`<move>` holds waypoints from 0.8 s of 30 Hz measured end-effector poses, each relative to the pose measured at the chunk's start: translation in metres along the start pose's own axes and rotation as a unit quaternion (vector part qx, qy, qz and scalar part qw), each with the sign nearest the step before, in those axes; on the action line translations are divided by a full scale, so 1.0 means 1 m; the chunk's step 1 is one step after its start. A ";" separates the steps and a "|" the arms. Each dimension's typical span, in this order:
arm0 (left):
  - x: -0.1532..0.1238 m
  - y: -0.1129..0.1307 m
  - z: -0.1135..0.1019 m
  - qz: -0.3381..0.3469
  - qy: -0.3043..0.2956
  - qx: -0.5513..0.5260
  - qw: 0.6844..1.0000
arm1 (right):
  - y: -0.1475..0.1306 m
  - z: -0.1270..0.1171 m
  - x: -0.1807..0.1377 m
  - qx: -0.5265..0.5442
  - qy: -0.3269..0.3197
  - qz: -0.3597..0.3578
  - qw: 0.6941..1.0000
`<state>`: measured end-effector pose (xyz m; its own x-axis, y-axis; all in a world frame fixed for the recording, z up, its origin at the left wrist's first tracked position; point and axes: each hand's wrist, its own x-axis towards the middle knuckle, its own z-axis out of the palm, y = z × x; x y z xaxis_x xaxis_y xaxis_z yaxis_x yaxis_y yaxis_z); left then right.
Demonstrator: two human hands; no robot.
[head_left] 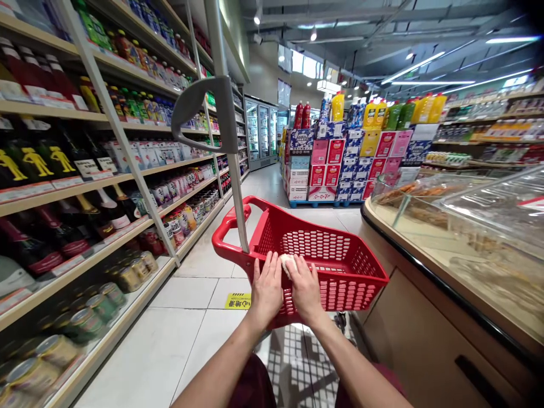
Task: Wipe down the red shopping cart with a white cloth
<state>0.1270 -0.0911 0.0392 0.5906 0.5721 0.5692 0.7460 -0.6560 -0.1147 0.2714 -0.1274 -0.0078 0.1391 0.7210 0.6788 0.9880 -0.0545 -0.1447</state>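
Note:
A red plastic shopping basket on wheels stands in front of me, with an upright metal pole and a grey loop handle. My left hand lies on the near rim, its fingers stretched out and pointing away from me. Beside it, my right hand presses a small whitish cloth against the same rim. The cloth shows between the two hands, partly under the right fingers. My right palm and the cloth's lower part are hidden.
Shelves of bottles and cans line the left. At right stands a wooden counter with clear covers. Stacked drink cartons rise ahead, with glass-door fridges farther back. A yellow floor sticker lies on the tiles.

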 end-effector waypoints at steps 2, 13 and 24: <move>0.002 0.007 0.005 -0.004 -0.022 0.007 1.000 | 0.020 -0.003 -0.006 -0.031 -0.010 0.037 0.999; 0.007 0.024 0.023 0.014 -0.068 0.023 0.997 | 0.078 -0.006 -0.033 -0.049 -0.013 0.049 0.998; 0.006 0.036 0.026 0.003 -0.092 0.012 0.996 | 0.119 -0.017 -0.045 -0.079 -0.039 0.083 0.993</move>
<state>0.1649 -0.0982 0.0170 0.6392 0.6508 0.4098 0.7485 -0.6488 -0.1371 0.3836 -0.1779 -0.0433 0.3006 0.7447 0.5958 0.9512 -0.2801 -0.1298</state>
